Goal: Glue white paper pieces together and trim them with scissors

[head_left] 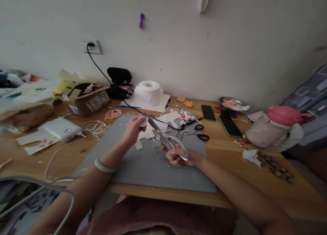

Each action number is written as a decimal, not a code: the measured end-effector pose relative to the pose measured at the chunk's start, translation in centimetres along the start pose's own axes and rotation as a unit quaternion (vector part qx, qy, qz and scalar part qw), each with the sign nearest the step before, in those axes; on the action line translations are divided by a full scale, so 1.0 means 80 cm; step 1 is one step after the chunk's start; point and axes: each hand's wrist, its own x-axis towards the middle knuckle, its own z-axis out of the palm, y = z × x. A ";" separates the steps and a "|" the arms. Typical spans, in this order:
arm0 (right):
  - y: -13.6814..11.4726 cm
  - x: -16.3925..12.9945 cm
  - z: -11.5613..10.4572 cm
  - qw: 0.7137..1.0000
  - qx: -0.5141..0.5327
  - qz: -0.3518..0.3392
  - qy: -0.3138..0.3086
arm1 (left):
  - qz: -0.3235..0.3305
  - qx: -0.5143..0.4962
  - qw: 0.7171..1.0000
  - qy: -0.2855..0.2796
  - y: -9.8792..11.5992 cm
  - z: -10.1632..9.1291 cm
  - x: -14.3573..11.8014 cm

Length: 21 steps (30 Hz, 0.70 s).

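Note:
Large silver scissors are in my right hand, whose fingers wrap round the handles. Their blades point away to the upper left, toward my left hand. That hand is closed on a small white piece of paper, held close beside the blades; whether they touch is unclear. Beneath both hands lies a grey cutting mat, scattered with white paper scraps and tiny dark bits. Just right of the big scissors, a black-handled pair of scissors rests at the mat's edge.
A glue gun with a black cable lies behind the mat. Further back stands a white paper roll. Two phones, a metal bowl and a pink-lidded bottle are right. A cardboard box and white power bank are left.

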 end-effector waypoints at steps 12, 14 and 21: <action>0.000 0.000 0.002 1.000 -0.011 -0.010 0.000 | 0.004 0.013 1.000 0.005 -0.001 -0.001 0.002; 0.000 0.000 0.001 1.000 -0.009 -0.009 0.001 | 0.007 0.010 1.000 0.002 -0.002 -0.002 0.003; 0.002 0.001 0.000 1.000 0.003 -0.005 0.004 | 0.018 0.002 1.000 -0.006 -0.006 -0.005 0.006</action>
